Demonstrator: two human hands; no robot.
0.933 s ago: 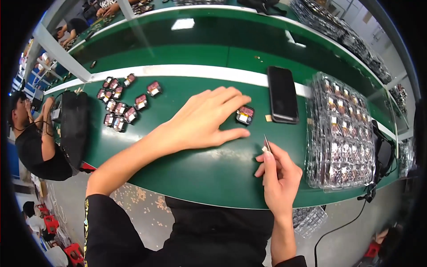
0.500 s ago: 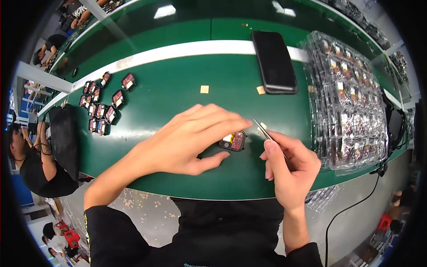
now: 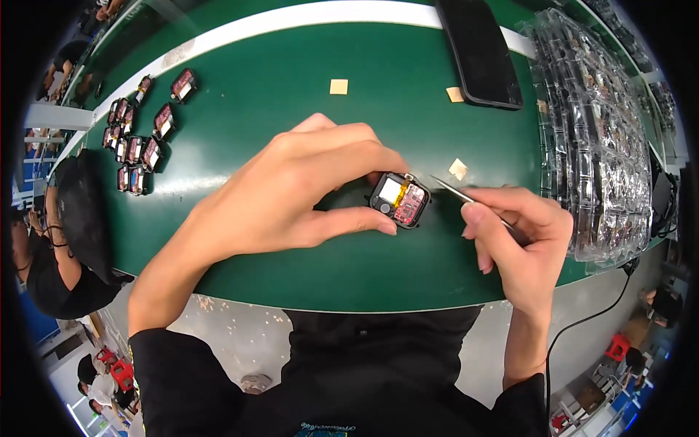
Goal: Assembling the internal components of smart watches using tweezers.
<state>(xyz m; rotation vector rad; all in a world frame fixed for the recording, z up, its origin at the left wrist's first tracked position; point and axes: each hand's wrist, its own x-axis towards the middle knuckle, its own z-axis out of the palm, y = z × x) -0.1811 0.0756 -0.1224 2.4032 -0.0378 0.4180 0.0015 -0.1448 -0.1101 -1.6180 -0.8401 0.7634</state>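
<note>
My left hand (image 3: 291, 189) is closed round a small black open casing (image 3: 400, 202), its thumb at the lower left edge and its fingers at the top edge. Inside the casing show a red circuit board, a white block and a strip of yellow tape. Metal tweezers (image 3: 455, 191) are pinched in my right hand (image 3: 526, 244), with their tips pointing left, just to the right of the casing and apart from it. Beyond the tweezers lies a small tan square (image 3: 458, 169) on the green tabletop (image 3: 291, 284).
Several similar casings (image 3: 134, 149) lie in a cluster at the left. A tan square (image 3: 338, 87) rests farther back, another (image 3: 455, 95) beside a black phone (image 3: 480, 54). Stacked clear plastic trays (image 3: 597, 146) line the right side. A co-worker's arm (image 3: 65, 240) shows at far left.
My left fingers have drawn back from over the casing and now grip its edges. My right hand has moved right with the tweezers, away from the casing. The view has shifted.
</note>
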